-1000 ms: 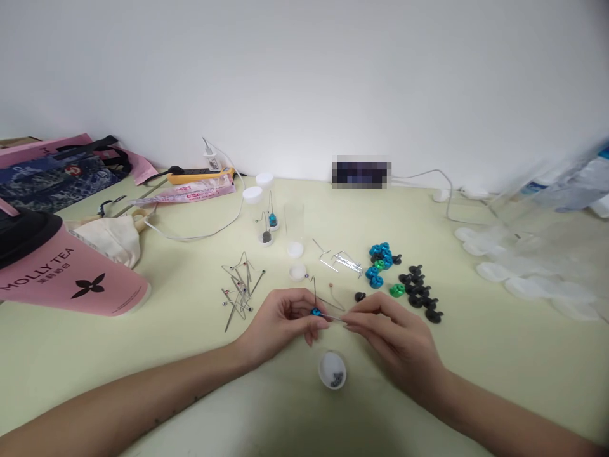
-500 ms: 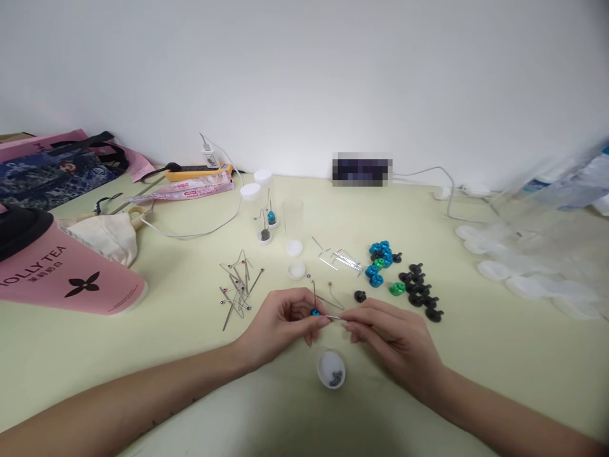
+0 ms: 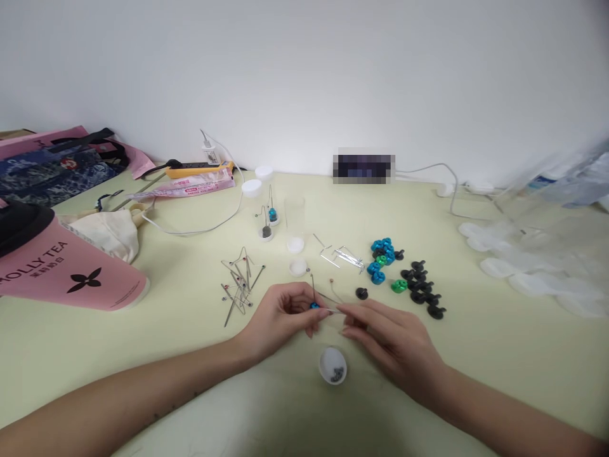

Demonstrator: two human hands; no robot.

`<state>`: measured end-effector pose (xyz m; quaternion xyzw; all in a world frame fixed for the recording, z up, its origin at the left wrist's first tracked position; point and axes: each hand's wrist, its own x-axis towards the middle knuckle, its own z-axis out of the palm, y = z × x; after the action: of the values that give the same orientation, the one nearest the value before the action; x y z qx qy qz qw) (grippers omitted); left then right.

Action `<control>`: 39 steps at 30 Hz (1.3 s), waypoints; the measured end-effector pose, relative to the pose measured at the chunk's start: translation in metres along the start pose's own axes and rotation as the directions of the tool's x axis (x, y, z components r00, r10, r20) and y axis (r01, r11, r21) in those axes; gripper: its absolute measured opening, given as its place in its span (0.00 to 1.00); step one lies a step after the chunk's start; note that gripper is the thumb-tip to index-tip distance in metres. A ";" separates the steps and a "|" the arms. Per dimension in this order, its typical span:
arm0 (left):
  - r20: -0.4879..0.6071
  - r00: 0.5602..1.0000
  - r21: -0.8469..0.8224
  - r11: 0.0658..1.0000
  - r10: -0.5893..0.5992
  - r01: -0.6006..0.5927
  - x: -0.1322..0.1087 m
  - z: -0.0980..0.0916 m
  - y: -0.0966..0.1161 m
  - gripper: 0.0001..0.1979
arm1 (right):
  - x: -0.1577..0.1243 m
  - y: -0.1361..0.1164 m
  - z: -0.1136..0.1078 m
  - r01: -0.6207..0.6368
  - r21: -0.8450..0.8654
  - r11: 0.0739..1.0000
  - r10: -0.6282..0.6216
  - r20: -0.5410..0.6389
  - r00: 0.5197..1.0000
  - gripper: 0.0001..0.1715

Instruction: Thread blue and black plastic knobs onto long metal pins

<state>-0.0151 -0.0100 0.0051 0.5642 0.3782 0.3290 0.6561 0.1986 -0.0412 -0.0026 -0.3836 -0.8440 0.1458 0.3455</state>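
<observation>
My left hand (image 3: pixel 280 314) pinches a small blue bead (image 3: pixel 314 306) that sits on a thin bent metal pin (image 3: pixel 313 289). My right hand (image 3: pixel 387 336) pinches the other end of that pin at the thumb and forefinger, just right of the bead. Both hands hover low over the pale yellow table (image 3: pixel 143 343). A small white cap (image 3: pixel 333 367) with dark little beads in it lies just below the hands.
Loose pins with coloured heads (image 3: pixel 238 285) lie to the left. Blue, green and black beads (image 3: pixel 404 276) are scattered to the right, with silver pins (image 3: pixel 345 257) behind. A pink cup (image 3: pixel 71 276) lies at left. Clear plastic bags (image 3: pixel 542 247) are at right.
The hands stayed joined on the pin and bead. The right fingers slid a little closer to the left hand. The view shifted slightly.
</observation>
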 end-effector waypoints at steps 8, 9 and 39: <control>-0.006 1.000 -0.008 1.000 0.007 -0.007 0.002 -0.002 0.002 0.10 | -0.009 0.005 0.003 0.099 -0.161 0.982 -0.093 0.044 0.995 0.31; 0.002 1.000 -0.005 1.000 0.007 -0.007 0.002 -0.002 0.001 0.09 | -0.009 0.005 0.002 0.103 -0.152 0.983 -0.096 0.051 0.994 0.31; 0.023 1.000 -0.015 1.000 0.015 -0.015 0.001 0.001 -0.004 0.10 | -0.001 -0.002 -0.004 0.311 -0.360 0.879 -0.309 0.065 0.949 0.17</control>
<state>-0.0142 -0.0105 0.0009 0.5659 0.3641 0.3303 0.6619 0.2014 -0.0433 0.0008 -0.3008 -0.9076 -0.0701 0.2845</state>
